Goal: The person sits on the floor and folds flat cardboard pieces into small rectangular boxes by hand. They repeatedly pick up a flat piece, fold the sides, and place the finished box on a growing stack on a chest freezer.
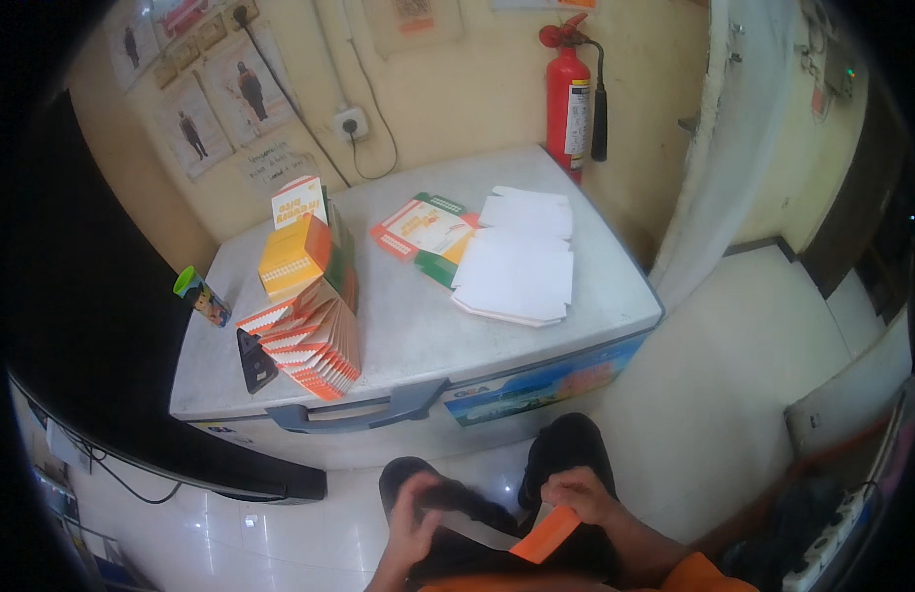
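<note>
Hands low over lap: right hand (579, 493) pinches orange-and-white carton blank (536, 533), left hand (415, 513) curled on its other end, grip partly hidden. Risk: blank creasing off-line or slipping, unsupported in mid-air. Beyond, chest freezer lid (418, 326) holds leaning stack of folded cartons (314, 340), likely to topple, and flat white blanks (516, 266).

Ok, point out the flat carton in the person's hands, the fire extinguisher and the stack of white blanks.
flat carton (544, 535), head view, on its orange flap.
fire extinguisher (568, 104), head view, middle of the red cylinder.
stack of white blanks (516, 271), head view, on the top sheet.
</note>
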### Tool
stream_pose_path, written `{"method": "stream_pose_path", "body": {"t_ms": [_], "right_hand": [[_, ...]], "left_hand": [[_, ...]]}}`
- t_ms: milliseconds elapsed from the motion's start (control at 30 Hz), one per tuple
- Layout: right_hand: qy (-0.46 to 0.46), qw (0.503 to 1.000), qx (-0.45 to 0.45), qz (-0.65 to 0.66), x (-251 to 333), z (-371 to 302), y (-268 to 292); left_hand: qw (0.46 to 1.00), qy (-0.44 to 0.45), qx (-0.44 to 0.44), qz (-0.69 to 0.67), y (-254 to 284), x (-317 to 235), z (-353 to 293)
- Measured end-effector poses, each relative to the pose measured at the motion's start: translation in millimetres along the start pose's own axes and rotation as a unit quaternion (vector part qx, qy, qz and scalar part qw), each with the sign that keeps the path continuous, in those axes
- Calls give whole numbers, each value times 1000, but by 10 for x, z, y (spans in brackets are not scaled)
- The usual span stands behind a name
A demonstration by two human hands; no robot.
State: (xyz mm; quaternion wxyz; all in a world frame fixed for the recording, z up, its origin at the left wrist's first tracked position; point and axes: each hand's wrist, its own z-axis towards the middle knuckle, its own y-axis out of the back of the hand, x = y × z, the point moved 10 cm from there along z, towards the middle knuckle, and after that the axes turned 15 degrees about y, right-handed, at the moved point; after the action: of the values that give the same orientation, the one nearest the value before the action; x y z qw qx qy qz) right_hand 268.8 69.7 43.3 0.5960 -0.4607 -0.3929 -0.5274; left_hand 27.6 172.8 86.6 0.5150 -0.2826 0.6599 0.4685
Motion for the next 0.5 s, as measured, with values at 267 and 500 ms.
{"method": "stream_pose_path", "body": {"t_ms": [267, 500], "right_hand": [[-43, 981, -109, -156, 283, -125, 583], [-100, 919, -113, -364, 948, -306, 656]], "left_hand": [[949, 61, 297, -88, -1263, 904, 347], [829, 92, 410, 370, -2498, 2415, 809]]}}
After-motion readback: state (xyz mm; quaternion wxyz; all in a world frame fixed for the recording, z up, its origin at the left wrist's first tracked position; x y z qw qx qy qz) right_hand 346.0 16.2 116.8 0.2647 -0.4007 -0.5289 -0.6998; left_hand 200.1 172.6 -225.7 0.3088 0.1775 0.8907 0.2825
